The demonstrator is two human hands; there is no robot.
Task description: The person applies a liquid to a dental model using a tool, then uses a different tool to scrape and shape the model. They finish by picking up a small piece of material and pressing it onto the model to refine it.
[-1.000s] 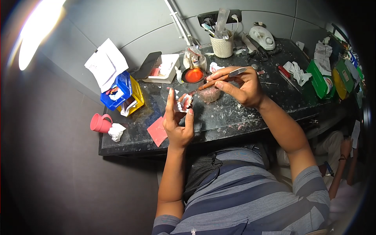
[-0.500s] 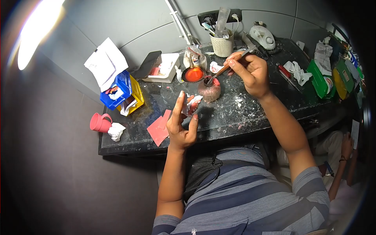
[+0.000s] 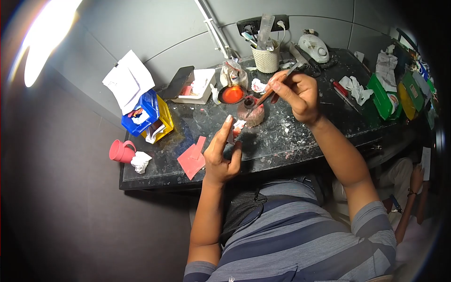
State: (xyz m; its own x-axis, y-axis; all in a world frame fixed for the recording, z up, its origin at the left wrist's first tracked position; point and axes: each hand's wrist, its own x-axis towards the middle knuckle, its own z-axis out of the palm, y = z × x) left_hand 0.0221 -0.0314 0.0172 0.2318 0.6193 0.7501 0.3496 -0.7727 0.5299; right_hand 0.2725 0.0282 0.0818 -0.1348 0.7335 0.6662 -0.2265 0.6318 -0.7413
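My right hand (image 3: 300, 94) is closed around the wooden handle of a wax knife (image 3: 269, 95), whose thin metal tip points down and left. That tip lies in front of a round glass burner (image 3: 253, 117) with a dark neck and reddish stains, just above my left hand. In my left hand (image 3: 223, 157), between raised fingers and thumb, is a small white and pink piece (image 3: 238, 128), partly hidden by the fingers. Behind the burner sits a dark round pan (image 3: 232, 94) of glowing orange-red material. Pink wax sheets (image 3: 191, 161) lie left of my left hand.
A white box (image 3: 202, 89) with pink scraps and a woven cup (image 3: 266, 58) of tools stand at the back. Blue and yellow bins (image 3: 162, 117), a pink mug (image 3: 121, 151) and crumpled tissue (image 3: 140, 162) are left. Green containers (image 3: 383, 96) stand right, near another person's hand (image 3: 416, 178).
The wax knife's tip has moved from the burner's mouth down and left, towards the piece in my left hand. My left hand has shifted slightly right and turned.
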